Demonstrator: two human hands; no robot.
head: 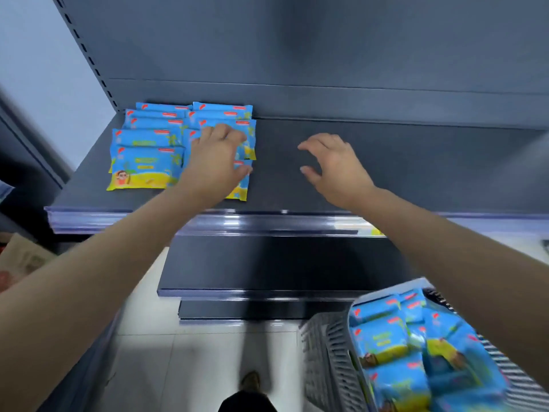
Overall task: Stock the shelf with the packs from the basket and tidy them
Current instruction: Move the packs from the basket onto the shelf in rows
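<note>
Cardboard (pixel 20 257) shows at 9 o'clock, and a shoe (pixel 251 380) stands on the floor tiles (pixel 178 367) at 6. Blue-and-yellow packs (pixel 145 162) lie overlapped in two rows on the grey shelf (pixel 386 162) at 10 o'clock — the left hand (pixel 217 162) rests on the right-hand row, grip spread. The right hand (pixel 335 162) hovers mid-shelf, grip spread and empty. More packs fill the basket (pixel 326 352) at 5 o'clock.

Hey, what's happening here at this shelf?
A person is stocking a dark shelf with blue packs. Two rows of them already lie at its left end, and the left hand rests on the right-hand row, apparently straightening it. The right hand hovers empty over bare shelf, fingers loosely curled. More packs wait in the basket at lower right.
</note>
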